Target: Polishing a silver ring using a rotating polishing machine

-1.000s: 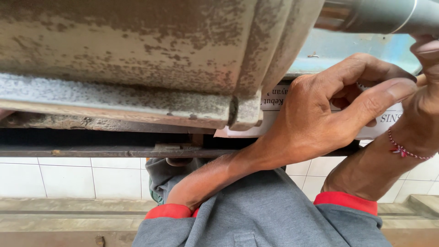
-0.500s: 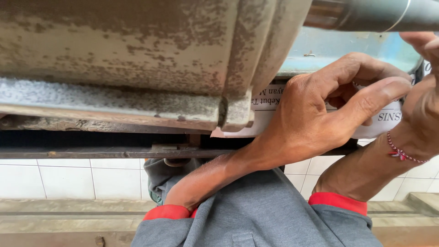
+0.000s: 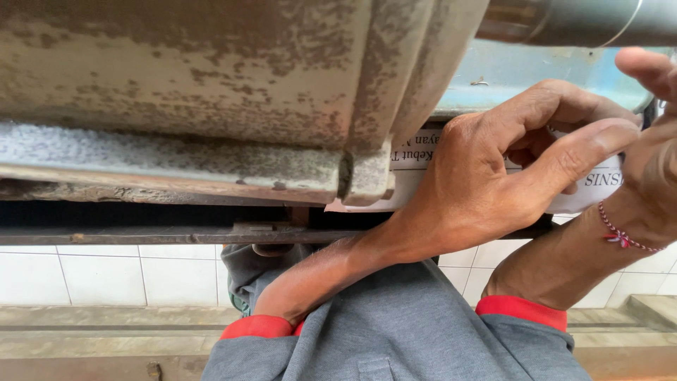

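At the right of the frame, the left hand (image 3: 486, 183) is pressed down with curled fingers on a white printed sheet (image 3: 599, 187), and the sheet is pinned flat against the ledge of the machine. The right hand (image 3: 652, 152) is seen only in part at the right edge; its thumb is raised and its fingers appear to meet the same sheet, but whether the paper is actually pinched there cannot be told, since the grip is hidden behind the left hand. The two hands are held close together, nearly touching.

The step in hand is judged to be the seating of the sheet under the edge of the machine. It would be done well if the paper were kept flat and square to the ledge, if pressure were spread through the fingertips rather than one point so that no crease is made, and if the fingers were kept clear of the heavy cast edge above.

The sheet is thin and white with black print, and only two patches of it are shown, one beside the worn metal casting (image 3: 211, 99) at centre and one below the index finger. The rest is covered by the hands. A grey metal roller (image 3: 585, 21) is seen at the upper right, above a pale blue panel (image 3: 536, 74).
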